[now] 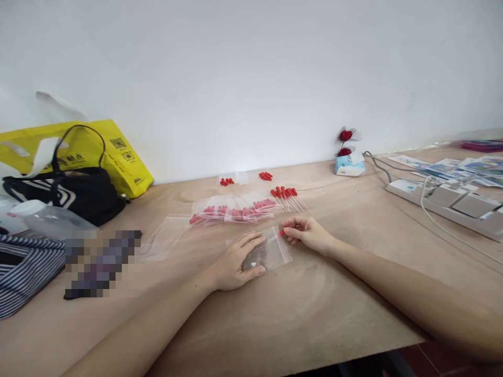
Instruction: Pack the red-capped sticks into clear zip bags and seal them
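Observation:
A small clear zip bag [275, 251] lies on the wooden table [298, 314] in front of me. My left hand [236, 262] lies on the bag's left part, its fingers curled over the plastic and holding it down. My right hand [306, 233] pinches a small red-tipped piece [281, 233] at the bag's top right edge. Just beyond lie a row of filled bags with red pieces [231, 212] and a loose bunch of red-tipped sticks [288, 198].
Two small groups of red caps [265, 176] lie near the wall. A yellow bag [118, 152], a black bag [78, 193], a plastic bottle [47, 220] and striped cloth [23, 272] sit at the left. A power strip with cables [444, 201], leaflets and a small box [349, 165] are at the right.

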A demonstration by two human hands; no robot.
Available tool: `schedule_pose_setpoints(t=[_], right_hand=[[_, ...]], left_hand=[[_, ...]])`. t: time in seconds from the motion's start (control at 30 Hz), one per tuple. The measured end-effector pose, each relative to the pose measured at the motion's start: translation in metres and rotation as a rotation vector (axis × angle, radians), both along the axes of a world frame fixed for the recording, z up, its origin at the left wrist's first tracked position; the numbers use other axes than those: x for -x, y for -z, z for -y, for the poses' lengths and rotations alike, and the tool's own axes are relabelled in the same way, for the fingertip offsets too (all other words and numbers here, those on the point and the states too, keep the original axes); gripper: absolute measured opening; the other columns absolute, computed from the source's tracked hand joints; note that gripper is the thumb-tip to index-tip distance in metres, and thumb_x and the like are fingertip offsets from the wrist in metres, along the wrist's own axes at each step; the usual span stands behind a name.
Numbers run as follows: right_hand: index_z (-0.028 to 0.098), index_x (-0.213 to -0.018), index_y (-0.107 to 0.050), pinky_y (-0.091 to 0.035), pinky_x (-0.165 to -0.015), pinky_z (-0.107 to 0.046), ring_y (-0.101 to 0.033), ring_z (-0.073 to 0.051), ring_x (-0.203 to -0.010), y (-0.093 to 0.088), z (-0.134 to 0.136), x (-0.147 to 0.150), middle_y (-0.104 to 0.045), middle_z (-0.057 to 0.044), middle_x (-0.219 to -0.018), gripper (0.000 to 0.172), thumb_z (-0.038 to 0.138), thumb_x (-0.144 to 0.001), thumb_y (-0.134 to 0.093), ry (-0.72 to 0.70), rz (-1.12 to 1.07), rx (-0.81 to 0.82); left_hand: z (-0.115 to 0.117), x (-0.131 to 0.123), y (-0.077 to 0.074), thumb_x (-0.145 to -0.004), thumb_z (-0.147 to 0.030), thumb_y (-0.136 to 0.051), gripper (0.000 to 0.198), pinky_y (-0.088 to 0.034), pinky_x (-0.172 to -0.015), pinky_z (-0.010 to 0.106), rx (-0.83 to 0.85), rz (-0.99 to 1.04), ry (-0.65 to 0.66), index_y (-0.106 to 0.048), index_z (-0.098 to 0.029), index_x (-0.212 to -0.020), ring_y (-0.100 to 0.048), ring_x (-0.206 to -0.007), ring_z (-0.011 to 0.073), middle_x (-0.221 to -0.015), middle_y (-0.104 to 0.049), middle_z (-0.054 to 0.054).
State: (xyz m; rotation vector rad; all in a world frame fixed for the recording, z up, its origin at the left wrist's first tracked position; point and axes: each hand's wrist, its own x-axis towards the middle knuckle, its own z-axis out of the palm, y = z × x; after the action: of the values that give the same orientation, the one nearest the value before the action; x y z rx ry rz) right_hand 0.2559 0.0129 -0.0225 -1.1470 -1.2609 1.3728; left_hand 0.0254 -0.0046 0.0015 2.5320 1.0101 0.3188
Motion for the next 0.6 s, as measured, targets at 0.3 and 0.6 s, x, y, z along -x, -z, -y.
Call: schedule_pose_setpoints(t=[0.3, 0.6], right_hand=[[0.015, -0.071, -0.055, -0.034, -0.034, -0.012, -0.041, -0.002, -0.04, -0.003, 0.005, 0.0, -0.052, 0.007, -0.053, 0.029, 0.031, -0.054, -0.073, -0.203, 0.14, -0.035], [0.015, -0.068, -0.056, -0.034, -0.035, -0.015, -0.043, -0.003, -0.04, -0.003, 0.001, -0.005, -0.054, 0.005, -0.053, 0.033, 0.039, -0.051, -0.074, -0.12, 0.141, -0.013]], left_hand=[[-0.001, 0.0, -0.001, -0.08, -0.041, -0.049, 0.055, -0.029, -0.102, 0.043, -0.016, -0.005, 0.027, -0.034, -0.02, -0.128, -0.032, -0.124, 0.0252, -0.133, -0.039, 0.009], [-0.007, 0.011, 0.0, -0.078, -0.038, -0.051, 0.036, -0.038, -0.095, 0.041, -0.141, 0.051, -0.088, -0.053, -0.02, -0.109, -0.049, -0.108, 0.0237, -0.115, -0.055, 0.007]])
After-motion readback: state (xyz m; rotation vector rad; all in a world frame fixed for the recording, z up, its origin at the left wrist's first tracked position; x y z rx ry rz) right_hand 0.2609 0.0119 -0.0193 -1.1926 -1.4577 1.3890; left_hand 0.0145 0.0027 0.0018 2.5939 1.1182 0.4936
